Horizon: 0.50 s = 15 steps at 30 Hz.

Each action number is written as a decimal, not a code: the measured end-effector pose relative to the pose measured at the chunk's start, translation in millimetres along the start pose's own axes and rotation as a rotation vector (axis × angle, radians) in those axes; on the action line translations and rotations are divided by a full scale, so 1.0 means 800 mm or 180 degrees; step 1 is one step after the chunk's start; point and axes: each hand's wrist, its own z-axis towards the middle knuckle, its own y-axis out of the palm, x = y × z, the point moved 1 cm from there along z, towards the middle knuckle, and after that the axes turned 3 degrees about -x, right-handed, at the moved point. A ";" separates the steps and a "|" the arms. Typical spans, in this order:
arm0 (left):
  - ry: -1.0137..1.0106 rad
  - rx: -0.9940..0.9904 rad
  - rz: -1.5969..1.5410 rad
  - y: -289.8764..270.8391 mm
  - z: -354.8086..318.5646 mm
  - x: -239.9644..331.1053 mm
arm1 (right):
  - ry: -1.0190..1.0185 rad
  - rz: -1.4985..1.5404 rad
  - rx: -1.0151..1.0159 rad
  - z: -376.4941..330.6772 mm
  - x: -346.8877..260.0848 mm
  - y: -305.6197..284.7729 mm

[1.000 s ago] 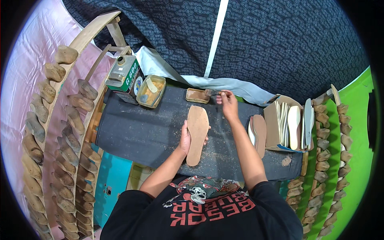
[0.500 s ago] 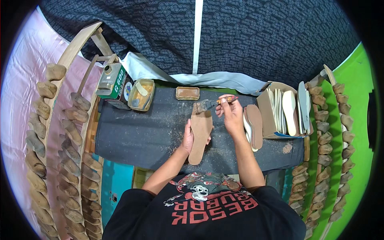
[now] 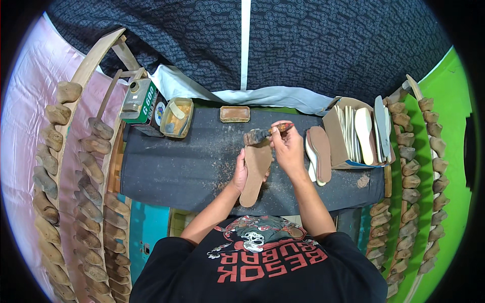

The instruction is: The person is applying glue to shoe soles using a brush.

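My left hand (image 3: 241,174) grips a brown insole (image 3: 256,169) by its left edge, with fingertips showing on the far side. The insole is tilted over the table, its heel end toward me. My right hand (image 3: 286,149) is closed round the handle of a flat brush (image 3: 256,136). The brush head lies across the upper end of the insole, hiding part of it. Just right of my right hand, a brown insole (image 3: 320,154) rests on a pale one (image 3: 309,161) on the table.
A dark cloth (image 3: 166,166) strewn with crumbs covers the table. At the back stand a metal can (image 3: 139,106), a yellowish tub (image 3: 178,117) and a small tray (image 3: 235,114). A cardboard box (image 3: 336,146) of insoles is on the right. Racks of wooden shoe lasts (image 3: 90,166) flank both sides.
The brush and my right hand have shifted slightly left, the brush head now nearer the insole's upper left edge. The insole has tilted a little, its upper end leaning more to the right.
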 end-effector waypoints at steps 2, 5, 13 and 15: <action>-0.0120 0.0027 0.0134 0.007 0.001 0.002 | 0.0010 -0.0165 0.0051 0.000 0.006 -0.004; -0.0265 0.0047 0.0206 0.008 0.001 -0.007 | -0.0007 -0.0158 0.0201 0.002 0.009 -0.022; -0.0177 -0.0175 -0.0221 0.013 -0.001 -0.012 | -0.0086 0.0102 0.0323 -0.014 -0.011 -0.025; -0.0045 -0.0338 -0.0004 0.011 0.002 -0.010 | -0.0061 0.0081 0.0198 -0.018 -0.011 -0.018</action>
